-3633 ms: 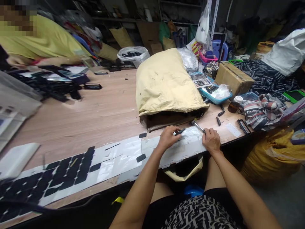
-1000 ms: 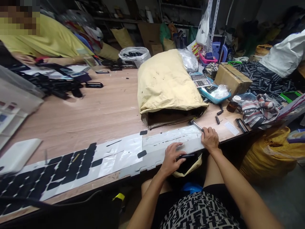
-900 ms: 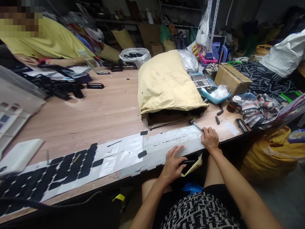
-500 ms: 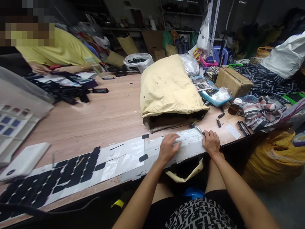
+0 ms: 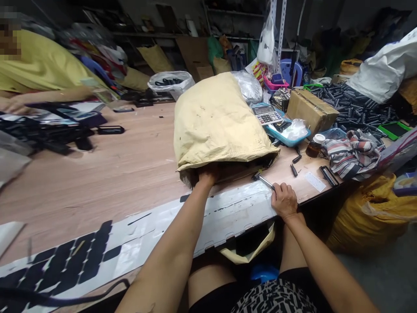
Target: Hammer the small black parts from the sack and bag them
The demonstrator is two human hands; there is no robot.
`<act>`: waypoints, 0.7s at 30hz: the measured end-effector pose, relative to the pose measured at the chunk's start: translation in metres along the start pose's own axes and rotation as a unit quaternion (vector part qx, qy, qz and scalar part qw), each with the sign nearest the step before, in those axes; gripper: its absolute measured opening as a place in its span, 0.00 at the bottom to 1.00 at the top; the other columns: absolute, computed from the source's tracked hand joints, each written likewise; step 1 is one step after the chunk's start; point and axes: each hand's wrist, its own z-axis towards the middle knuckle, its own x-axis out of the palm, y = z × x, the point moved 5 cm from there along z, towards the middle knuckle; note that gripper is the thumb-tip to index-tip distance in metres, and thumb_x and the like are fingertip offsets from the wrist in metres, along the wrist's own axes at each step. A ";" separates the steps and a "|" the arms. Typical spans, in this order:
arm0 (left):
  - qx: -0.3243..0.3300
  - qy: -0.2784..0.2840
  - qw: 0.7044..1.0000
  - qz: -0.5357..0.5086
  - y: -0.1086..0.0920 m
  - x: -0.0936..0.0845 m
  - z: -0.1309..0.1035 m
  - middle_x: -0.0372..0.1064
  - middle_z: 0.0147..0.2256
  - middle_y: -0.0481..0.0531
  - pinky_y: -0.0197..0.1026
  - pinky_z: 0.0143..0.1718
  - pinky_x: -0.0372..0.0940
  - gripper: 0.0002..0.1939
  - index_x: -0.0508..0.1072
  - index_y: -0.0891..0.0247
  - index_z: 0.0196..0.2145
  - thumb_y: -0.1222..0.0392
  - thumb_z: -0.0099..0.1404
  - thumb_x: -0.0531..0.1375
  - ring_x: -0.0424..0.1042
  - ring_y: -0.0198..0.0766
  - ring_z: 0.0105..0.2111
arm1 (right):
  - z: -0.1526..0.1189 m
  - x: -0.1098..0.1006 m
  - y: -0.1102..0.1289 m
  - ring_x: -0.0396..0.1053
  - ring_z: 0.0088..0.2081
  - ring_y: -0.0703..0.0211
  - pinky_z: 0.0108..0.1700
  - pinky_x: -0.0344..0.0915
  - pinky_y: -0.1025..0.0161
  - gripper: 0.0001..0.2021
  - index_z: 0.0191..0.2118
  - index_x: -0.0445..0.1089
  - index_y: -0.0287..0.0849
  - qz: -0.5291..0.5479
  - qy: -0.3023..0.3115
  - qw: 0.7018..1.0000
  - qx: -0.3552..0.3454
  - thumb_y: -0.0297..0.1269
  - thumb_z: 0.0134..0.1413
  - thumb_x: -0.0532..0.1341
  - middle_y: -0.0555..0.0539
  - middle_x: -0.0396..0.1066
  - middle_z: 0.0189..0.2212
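Observation:
A large pale yellow sack (image 5: 221,117) lies on the table with its dark mouth toward me. My left hand (image 5: 208,174) reaches into that mouth, and its fingers are hidden inside. My right hand (image 5: 284,199) is closed round the handle of a small metal hammer-like tool (image 5: 265,180) at the table's front edge. Beneath both arms runs a white strip (image 5: 234,213) along the edge. Rows of black pads (image 5: 71,256) lie on its left part.
A blue tray (image 5: 289,137) with a calculator (image 5: 267,114), a cardboard box (image 5: 312,111), a brown bottle (image 5: 315,145) and a striped cloth (image 5: 353,152) sit at the right. Across the table, a person in a yellow top (image 5: 48,65) handles black parts.
My left hand has moved from above the white strip forward into the sack's mouth. The right hand keeps its hold on the tool. The view has turned slightly to the right.

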 end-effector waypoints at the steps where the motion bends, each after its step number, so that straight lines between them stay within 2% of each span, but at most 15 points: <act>1: -0.003 0.008 1.000 0.010 0.001 -0.001 -0.001 0.71 0.55 0.67 0.55 0.56 0.63 0.18 0.73 0.67 0.52 0.59 0.68 0.58 0.67 0.61 0.58 | 0.000 0.000 0.000 0.58 0.41 0.50 0.40 0.51 0.57 0.12 0.49 0.71 0.45 0.000 0.000 1.000 0.000 0.36 0.62 0.57 0.43 0.67 0.38; 6: -0.008 0.063 0.998 0.017 0.001 -0.007 -0.018 0.72 0.53 0.68 0.51 0.49 0.65 0.19 0.74 0.69 0.53 0.59 0.67 0.60 0.70 0.59 0.53 | 0.000 0.000 0.000 0.58 0.41 0.50 0.40 0.51 0.57 0.12 0.49 0.71 0.45 -0.004 0.000 1.000 0.001 0.36 0.61 0.57 0.43 0.67 0.39; 8: 0.003 0.081 0.997 -0.003 -0.006 -0.007 -0.034 0.74 0.50 0.64 0.48 0.46 0.66 0.19 0.75 0.65 0.54 0.57 0.67 0.60 0.72 0.56 0.49 | 0.000 0.000 0.000 0.58 0.41 0.50 0.40 0.51 0.57 0.12 0.49 0.71 0.45 -0.005 -0.001 1.000 0.000 0.36 0.61 0.57 0.43 0.67 0.39; 10: 0.046 0.085 0.995 -0.040 -0.020 -0.005 -0.055 0.76 0.45 0.59 0.45 0.44 0.66 0.17 0.77 0.61 0.51 0.54 0.67 0.60 0.73 0.51 0.46 | 0.000 0.000 -0.001 0.58 0.41 0.50 0.40 0.51 0.57 0.12 0.49 0.71 0.45 -0.004 -0.003 1.000 0.000 0.36 0.61 0.57 0.43 0.67 0.39; 14: 0.168 0.061 0.974 -0.140 -0.057 0.005 -0.108 0.75 0.41 0.53 0.44 0.44 0.64 0.10 0.78 0.58 0.42 0.53 0.66 0.62 0.71 0.47 0.43 | 0.000 0.000 -0.001 0.58 0.41 0.51 0.40 0.51 0.58 0.12 0.49 0.71 0.45 -0.002 -0.009 1.000 0.001 0.36 0.62 0.56 0.44 0.67 0.39; 16: 0.191 0.046 0.967 -0.164 -0.068 0.013 -0.130 0.74 0.39 0.52 0.45 0.45 0.64 0.08 0.77 0.58 0.40 0.55 0.65 0.62 0.70 0.46 0.43 | 0.000 0.000 -0.002 0.58 0.41 0.51 0.40 0.51 0.58 0.12 0.49 0.71 0.45 -0.002 -0.010 1.000 0.001 0.36 0.62 0.56 0.44 0.67 0.39; 18: 0.191 0.028 0.964 -0.182 -0.071 0.020 -0.144 0.73 0.38 0.52 0.45 0.45 0.64 0.07 0.77 0.59 0.40 0.56 0.64 0.63 0.70 0.46 0.43 | 0.000 0.001 -0.002 0.58 0.41 0.51 0.40 0.51 0.58 0.12 0.49 0.71 0.45 -0.002 -0.008 1.000 0.001 0.36 0.62 0.57 0.44 0.67 0.39; 21: 0.167 0.004 0.959 -0.227 -0.063 0.027 -0.153 0.71 0.38 0.52 0.44 0.42 0.65 0.10 0.76 0.59 0.42 0.57 0.62 0.65 0.70 0.44 0.41 | -0.001 0.003 -0.002 0.57 0.41 0.51 0.40 0.51 0.58 0.13 0.50 0.70 0.45 0.001 -0.004 1.000 0.001 0.36 0.62 0.56 0.44 0.67 0.39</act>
